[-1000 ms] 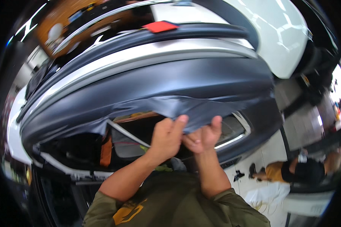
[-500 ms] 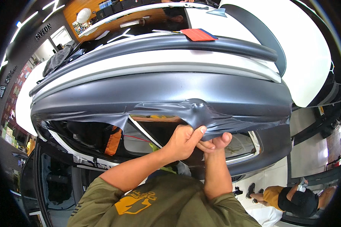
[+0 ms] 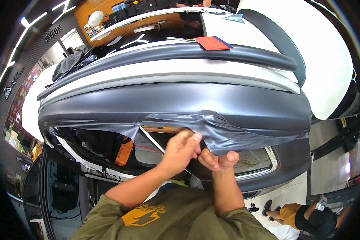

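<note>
A satin dark-grey vinyl film (image 3: 228,136) hangs in loose folds from the car's roof side (image 3: 180,98), which is the same colour. Its free lower edge droops over the side windows. My left hand (image 3: 179,151) is closed, thumb against the bent forefinger, at the film's left edge; the fingertips partly hide the grip. Beside it, my right hand (image 3: 219,161) is turned palm up at the film's lower corner. Its fingers curl around that corner, while the thumb stands apart.
A red squeegee card (image 3: 214,43) and a thin knife (image 3: 181,39) lie by the dark roof rail (image 3: 160,50). An orange item (image 3: 124,151) shows through the side window. Another person (image 3: 308,216) stands low at right. Beyond the roof is a white open tailgate (image 3: 308,48).
The film has gone from stretched taut over a round bulge to slack folds. My left hand has moved left and slightly down, my right hand a little down. The view has shifted slightly.
</note>
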Action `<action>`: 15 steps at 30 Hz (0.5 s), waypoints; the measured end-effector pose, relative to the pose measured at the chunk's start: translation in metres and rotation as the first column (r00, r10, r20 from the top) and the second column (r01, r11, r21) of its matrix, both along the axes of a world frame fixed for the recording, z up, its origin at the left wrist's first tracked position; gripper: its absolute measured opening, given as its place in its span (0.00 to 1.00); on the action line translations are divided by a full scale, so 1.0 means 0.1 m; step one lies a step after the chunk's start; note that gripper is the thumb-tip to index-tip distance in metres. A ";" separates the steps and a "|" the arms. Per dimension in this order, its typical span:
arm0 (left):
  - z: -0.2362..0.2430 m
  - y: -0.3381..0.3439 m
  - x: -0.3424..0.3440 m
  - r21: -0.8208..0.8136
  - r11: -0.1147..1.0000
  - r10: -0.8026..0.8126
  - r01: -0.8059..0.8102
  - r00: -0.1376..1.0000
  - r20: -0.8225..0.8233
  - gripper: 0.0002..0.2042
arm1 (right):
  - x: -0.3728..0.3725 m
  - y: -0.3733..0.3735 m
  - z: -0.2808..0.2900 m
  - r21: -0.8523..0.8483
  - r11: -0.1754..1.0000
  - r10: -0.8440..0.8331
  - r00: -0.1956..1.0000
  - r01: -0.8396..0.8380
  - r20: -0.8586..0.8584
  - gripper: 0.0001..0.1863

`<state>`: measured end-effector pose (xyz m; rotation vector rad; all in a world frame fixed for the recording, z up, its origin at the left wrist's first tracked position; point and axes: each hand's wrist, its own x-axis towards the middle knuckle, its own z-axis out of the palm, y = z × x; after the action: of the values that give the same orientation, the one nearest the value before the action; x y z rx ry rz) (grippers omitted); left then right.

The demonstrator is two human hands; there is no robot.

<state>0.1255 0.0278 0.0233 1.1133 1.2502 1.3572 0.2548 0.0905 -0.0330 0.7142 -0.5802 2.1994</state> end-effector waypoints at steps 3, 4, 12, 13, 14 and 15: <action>0.27 0.02 -0.09 -0.059 0.998 0.036 -0.030 0.995 0.095 0.20 | -0.10 -0.10 -0.06 0.008 0.994 -0.111 0.992 0.111 -0.054 0.51; 0.32 0.07 -0.04 -0.141 0.990 0.046 0.007 0.928 0.370 0.23 | -0.12 -0.14 0.03 0.022 0.994 -0.110 0.994 0.111 -0.013 0.50; 0.24 0.10 0.05 -0.062 0.986 0.166 -0.154 0.877 0.452 0.20 | -0.15 -0.25 0.03 0.035 0.980 -0.200 0.942 0.198 0.268 0.52; 0.24 0.09 0.05 -0.039 0.988 0.148 -0.147 0.877 0.457 0.20 | -0.16 -0.25 0.06 0.034 0.984 -0.177 0.953 0.174 0.245 0.53; 0.23 0.10 0.04 -0.016 0.990 0.131 -0.139 0.877 0.461 0.20 | -0.17 -0.23 0.11 0.034 0.988 -0.154 0.963 0.150 0.222 0.53; 0.21 0.10 0.04 0.007 0.991 0.113 -0.132 0.877 0.466 0.20 | -0.19 -0.24 0.14 0.035 0.992 -0.129 0.972 0.125 0.199 0.53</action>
<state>0.1294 0.0380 0.0439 0.6780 0.9512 1.6331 0.2363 0.0664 -0.0186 0.4552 -0.7323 2.1614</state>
